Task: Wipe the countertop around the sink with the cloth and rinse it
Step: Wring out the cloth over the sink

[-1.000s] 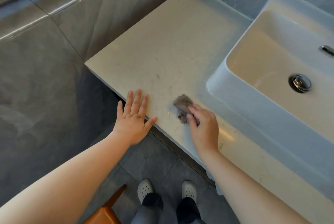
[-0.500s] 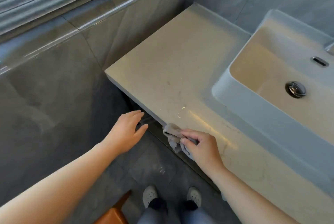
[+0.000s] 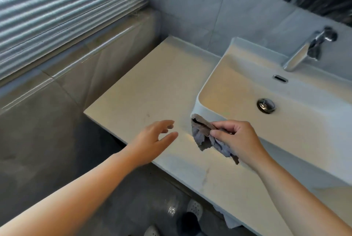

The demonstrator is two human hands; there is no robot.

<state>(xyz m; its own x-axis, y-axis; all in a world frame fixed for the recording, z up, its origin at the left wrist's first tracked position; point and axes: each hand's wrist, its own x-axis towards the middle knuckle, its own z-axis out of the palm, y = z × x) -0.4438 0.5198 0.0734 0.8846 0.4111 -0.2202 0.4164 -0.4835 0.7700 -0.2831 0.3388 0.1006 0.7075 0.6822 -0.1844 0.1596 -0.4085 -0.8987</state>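
- Right now the right hand (image 3: 236,140) is pinched shut on the cloth (image 3: 204,134), thumb and forefinger gripping a bunched fold of it.
- And that cloth is a crumpled grey-brown rag, hanging loose below the fingers, lifted off the worktop (image 3: 152,87) and sitting right in front of the near left corner of the sink (image 3: 219,83).
- Whether the top edge of the cloth touches the basin wall, I cannot tell from this angle.
- Over on the other side, the left hand (image 3: 154,138) is empty, fingers spread and slightly curled, hovering above the front edge of the worktop, a short gap away from the cloth.
- Pale stone worktop, a few faint marks on it, one small dark speck (image 3: 148,115) ahead of the left hand.
- White rectangular sink stands on the worktop to the right, with a chrome drain plug (image 3: 266,105) in the basin and an overflow slot (image 3: 280,78) on the back wall.
- Chrome tap (image 3: 304,51) juts out over the back of the basin.
- Window blinds (image 3: 66,13) upper left, grey wall tiles behind.
- Down below, light perforated shoes (image 3: 195,207) on a dark tiled floor.
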